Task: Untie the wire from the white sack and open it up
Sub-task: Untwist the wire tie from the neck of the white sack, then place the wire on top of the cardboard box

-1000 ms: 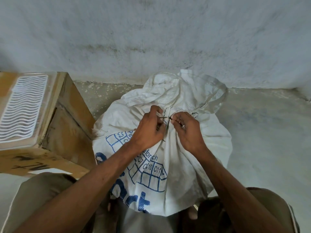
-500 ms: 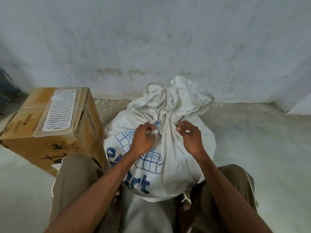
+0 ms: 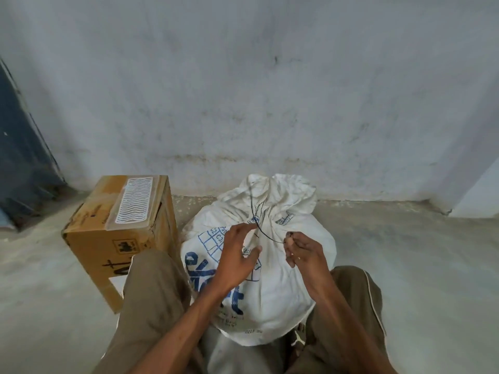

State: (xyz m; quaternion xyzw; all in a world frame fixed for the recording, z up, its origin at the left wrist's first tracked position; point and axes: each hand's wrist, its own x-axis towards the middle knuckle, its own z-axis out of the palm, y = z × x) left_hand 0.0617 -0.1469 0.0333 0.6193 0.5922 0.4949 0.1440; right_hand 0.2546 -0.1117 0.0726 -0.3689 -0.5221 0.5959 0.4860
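Unwinding: wire (image 3: 266, 233) partly loose from white sack (image 3: 294, 263) neck — step in hand, judged
Sack: upright on floor (image 3: 418, 265) between the knees, gathered neck at far top, still bunched shut
Wire: thin, dark; runs from neck down-right to right hand (image 3: 305, 252)
Right hand: fingertips pinched together on the wire's free end, right of neck
Left hand (image 3: 237, 255): fingers spread apart, holding nothing clearly, just near-left of neck, thumb tip close to wire
Key relation: neck lies far-left of the pinch; wire's long axis slants far-left to near-right — left hand nearer the neck
Aside: cardboard box (image 3: 118, 225) left, near sack
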